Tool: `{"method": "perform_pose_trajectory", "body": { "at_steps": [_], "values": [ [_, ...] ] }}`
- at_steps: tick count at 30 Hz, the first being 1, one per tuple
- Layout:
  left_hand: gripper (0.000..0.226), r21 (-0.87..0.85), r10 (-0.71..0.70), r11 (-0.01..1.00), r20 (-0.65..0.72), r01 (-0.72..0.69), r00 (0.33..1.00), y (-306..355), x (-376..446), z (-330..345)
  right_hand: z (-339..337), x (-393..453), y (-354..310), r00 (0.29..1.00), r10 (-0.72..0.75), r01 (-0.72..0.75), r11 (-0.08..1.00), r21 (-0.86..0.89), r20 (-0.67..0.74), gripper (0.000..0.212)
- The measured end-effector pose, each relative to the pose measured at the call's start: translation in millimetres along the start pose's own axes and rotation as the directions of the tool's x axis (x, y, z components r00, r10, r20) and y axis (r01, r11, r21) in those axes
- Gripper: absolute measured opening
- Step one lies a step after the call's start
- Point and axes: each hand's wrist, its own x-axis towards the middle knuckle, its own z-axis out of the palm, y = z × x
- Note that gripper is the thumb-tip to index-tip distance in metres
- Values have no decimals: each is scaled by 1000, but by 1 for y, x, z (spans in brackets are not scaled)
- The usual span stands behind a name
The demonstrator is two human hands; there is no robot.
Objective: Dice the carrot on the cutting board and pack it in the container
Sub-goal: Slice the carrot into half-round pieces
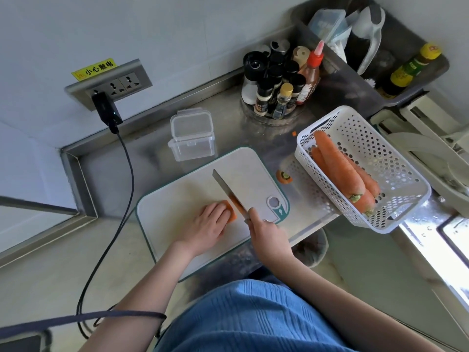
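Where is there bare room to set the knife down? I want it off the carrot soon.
The cutting board is bare beyond the left hand, toward the container. Bare steel counter lies left of the container. It is crowded on the right: basket, carrot top, spice bottles.

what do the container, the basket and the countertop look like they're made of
Container: looks like clear glossy plastic; the counter shows through its walls, and the lid has snap clips.
Basket: apparently white moulded plastic, with perforated walls and floor.
Countertop: likely stainless steel, grey and brushed, with blurred reflections and a folded metal back edge.
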Motion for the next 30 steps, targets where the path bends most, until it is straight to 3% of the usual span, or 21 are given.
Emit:
{"method": "perform_pose_trajectory", "body": {
  "at_steps": [3, 8, 12, 15, 18, 20, 30],
  "values": [
    [36, 24, 64, 998, -32, -64, 997, -4, 2, 3, 3, 0, -5, 1000, -26, 26, 999, -38, 2, 15],
    [22, 119, 146, 984, -103, -134, 984, -14, 5, 4, 8, -4, -12, 999, -53, 54, 995, -81, 13, 24],
    [40, 138, 201, 974, -164, -179, 966, -17, 7, 3, 11, -6, -13, 998, -36, 39, 996, -83, 42, 40],
    [37, 114, 208, 975, -179, -190, 962, -18, 9, 6, 11, -7, -16, 998, -15, 18, 999, -48, 56, 48],
    [21, 96, 214, 975, -197, -199, 957, -20, 10, 10, 9, -7, -19, 998, -11, 13, 1000, -20, 59, 53],
    [28, 76, 226, 974, -197, -215, 954, -21, 10, 11, 8, -7, -20, 998, -18, 18, 1000, 11, 52, 60],
    [21, 106, 233, 971, -245, -213, 941, -26, 7, 25, 4, -7, -22, 999, -11, 8, 998, 58, 51, 53]
  ]
}}
